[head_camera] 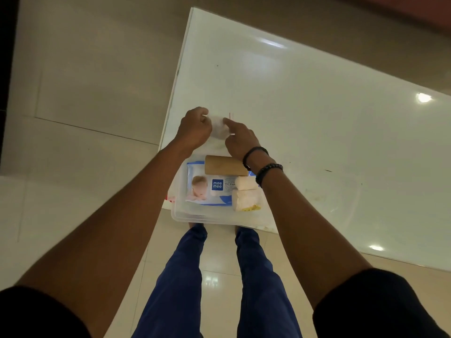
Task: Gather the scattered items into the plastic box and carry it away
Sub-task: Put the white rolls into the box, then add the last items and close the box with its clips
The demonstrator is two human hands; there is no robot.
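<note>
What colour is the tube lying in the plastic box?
Brown cardboard tube, seen best in the head view.

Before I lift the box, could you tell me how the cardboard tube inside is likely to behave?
The cardboard tube lies on its side atop the wipes pack in the plastic box, so it may roll if the box tilts. It looks hollow, so it is probably light and easily crushed. The box overhangs the table edge, so lift it level.

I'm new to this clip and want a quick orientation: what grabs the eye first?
Both hands, left and right, pinch a small white packet above the white table's near corner. Just below them sits a clear plastic box holding a blue wipes pack and a cardboard tube.
</note>
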